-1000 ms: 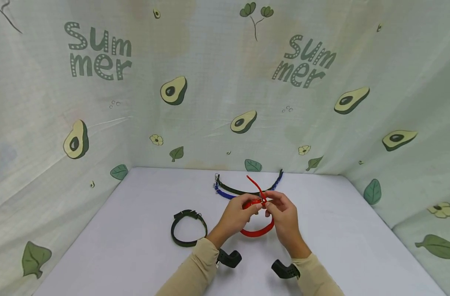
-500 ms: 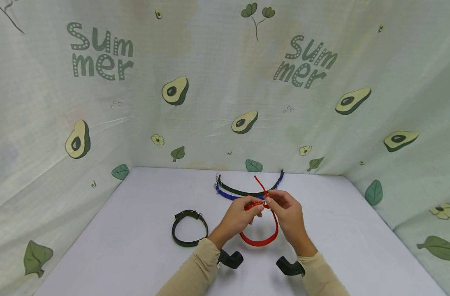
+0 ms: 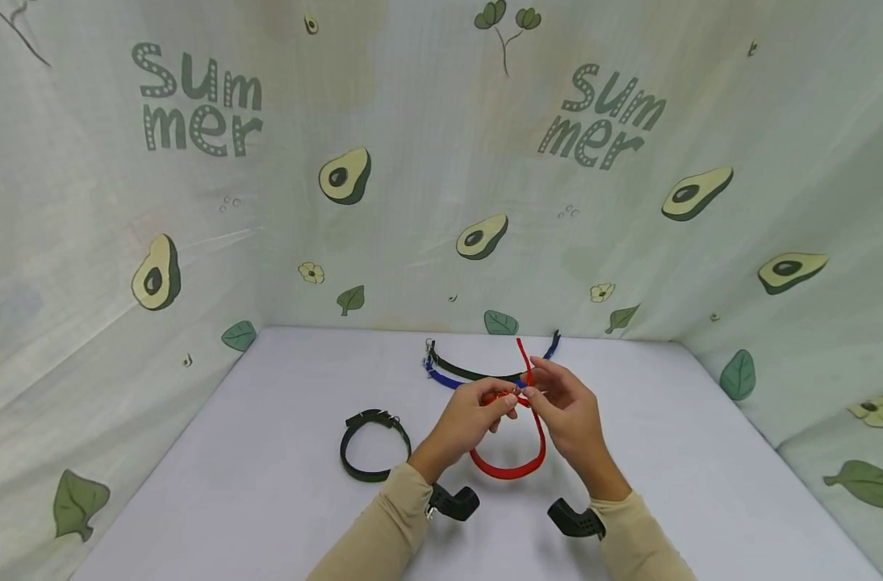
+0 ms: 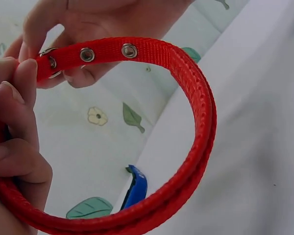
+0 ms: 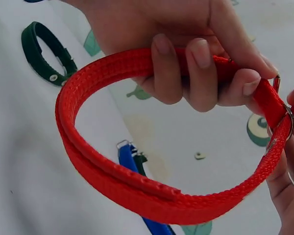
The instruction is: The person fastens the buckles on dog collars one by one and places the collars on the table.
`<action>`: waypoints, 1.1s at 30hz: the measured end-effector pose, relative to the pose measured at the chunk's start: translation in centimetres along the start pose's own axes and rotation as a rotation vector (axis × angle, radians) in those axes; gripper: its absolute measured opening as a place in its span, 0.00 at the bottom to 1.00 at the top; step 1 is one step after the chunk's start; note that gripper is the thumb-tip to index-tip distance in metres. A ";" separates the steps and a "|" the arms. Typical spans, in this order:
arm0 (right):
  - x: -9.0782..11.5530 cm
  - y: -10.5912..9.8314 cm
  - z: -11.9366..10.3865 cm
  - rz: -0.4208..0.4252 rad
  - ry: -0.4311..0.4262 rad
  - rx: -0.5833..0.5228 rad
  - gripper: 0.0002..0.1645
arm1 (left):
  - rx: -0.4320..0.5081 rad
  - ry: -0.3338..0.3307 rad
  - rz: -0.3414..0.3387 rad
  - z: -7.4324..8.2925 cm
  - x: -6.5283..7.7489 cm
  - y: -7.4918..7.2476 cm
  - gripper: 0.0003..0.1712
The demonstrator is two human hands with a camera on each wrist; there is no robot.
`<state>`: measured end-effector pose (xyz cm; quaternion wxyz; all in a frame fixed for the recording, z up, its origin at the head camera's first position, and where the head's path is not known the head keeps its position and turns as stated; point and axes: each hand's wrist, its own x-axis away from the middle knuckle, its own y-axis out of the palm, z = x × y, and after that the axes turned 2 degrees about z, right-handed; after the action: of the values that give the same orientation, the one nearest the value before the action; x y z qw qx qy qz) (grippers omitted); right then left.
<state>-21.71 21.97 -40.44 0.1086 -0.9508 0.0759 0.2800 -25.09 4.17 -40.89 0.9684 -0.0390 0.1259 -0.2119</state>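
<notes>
Both hands hold a red collar [image 3: 509,473] in a loop above the table. My left hand [image 3: 465,420] grips it by the buckle end, and its fingers [image 5: 202,73] curl round the band in the right wrist view. My right hand [image 3: 571,415] pinches the strap where it passes through a metal ring [image 5: 289,122]. The strap's thin free end [image 3: 524,355] sticks up between the hands. Metal eyelets [image 4: 129,51] line the strap in the left wrist view. Fingers partly hide the buckle.
A dark green collar [image 3: 365,476], fastened in a ring, lies left on the white table [image 3: 282,420]. Behind the hands, a blue collar [image 3: 445,378] and another dark green collar [image 3: 459,372] lie unfastened, side by side. A printed cloth [image 3: 405,202] hangs behind.
The red strap's free end has swung rightward and stands more upright. My right hand has shifted slightly right, and the red loop hangs a little lower than a second ago.
</notes>
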 end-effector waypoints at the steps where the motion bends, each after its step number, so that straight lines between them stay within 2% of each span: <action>1: 0.1 0.1 -0.2 0.012 -0.016 0.020 0.26 | 0.002 -0.001 0.004 0.1 0.0 0.0 0.12; 5: 0.6 0.7 -1.4 0.057 -0.170 0.158 0.27 | -0.012 -0.016 0.022 0.1 0.3 0.3 0.13; 8: 0.8 0.9 -2.6 0.073 -0.257 0.195 0.26 | 0.008 0.006 0.044 0.0 0.5 0.7 0.14; 10: 0.7 0.9 -3.3 0.067 -0.240 0.169 0.25 | 0.042 0.023 0.055 0.1 0.4 0.7 0.14; 12: 0.5 0.7 -3.8 0.060 -0.184 0.128 0.26 | 0.065 0.041 0.061 0.2 0.2 0.8 0.14; 15: 0.3 0.4 -4.4 0.055 -0.151 0.151 0.31 | 0.067 0.048 0.051 0.2 0.1 0.7 0.14; 20: 0.0 0.0 -4.7 0.034 -0.257 0.278 0.40 | 0.033 0.057 0.040 0.1 0.4 0.4 0.14; 24: -0.2 -0.1 -5.0 0.050 -0.327 0.311 0.35 | 0.014 0.086 0.046 0.2 0.4 0.4 0.15; 27: -0.3 -0.2 -5.1 0.082 -0.318 0.283 0.29 | 0.027 0.102 0.062 0.5 0.3 0.8 0.16; 33: -0.4 -1.0 -1.7 0.108 -0.286 0.247 0.27 | 0.034 0.110 0.093 0.7 0.4 1.2 0.17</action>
<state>-20.98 22.58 -38.64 0.2188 -0.8754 0.1444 0.4061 -24.06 5.09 -40.46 0.9693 -0.0051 0.1770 -0.1707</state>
